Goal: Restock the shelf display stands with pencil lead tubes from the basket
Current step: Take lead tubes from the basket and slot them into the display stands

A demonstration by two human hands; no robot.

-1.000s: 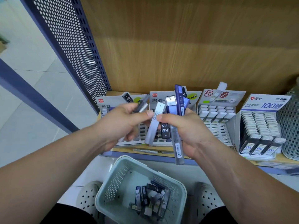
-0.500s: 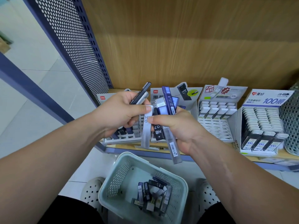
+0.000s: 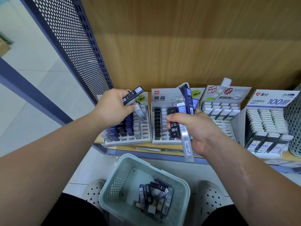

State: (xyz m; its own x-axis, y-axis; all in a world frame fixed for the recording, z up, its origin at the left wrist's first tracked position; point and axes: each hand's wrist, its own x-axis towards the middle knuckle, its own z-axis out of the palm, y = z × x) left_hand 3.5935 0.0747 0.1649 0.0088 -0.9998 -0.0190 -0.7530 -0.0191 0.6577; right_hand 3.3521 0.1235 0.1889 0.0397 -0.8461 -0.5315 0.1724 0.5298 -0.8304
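My left hand pinches two tubes, slanted, right above the shelf's left-end stand; right hand grips a bunch.

"HB 0.7" on black tube, "100" on rightmost display stand

- The bare left forearm reaches in from the lower left, stretched forward.
- The left hand shows its back, its fingers curled round a few lead tubes, with the thumb on top.
- The bare right forearm rises from the lower right, angled inward.
- The right hand has its fingers wrapped round a tube bundle held roughly upright.
- The hands are apart, with the left one slightly higher and further forward.
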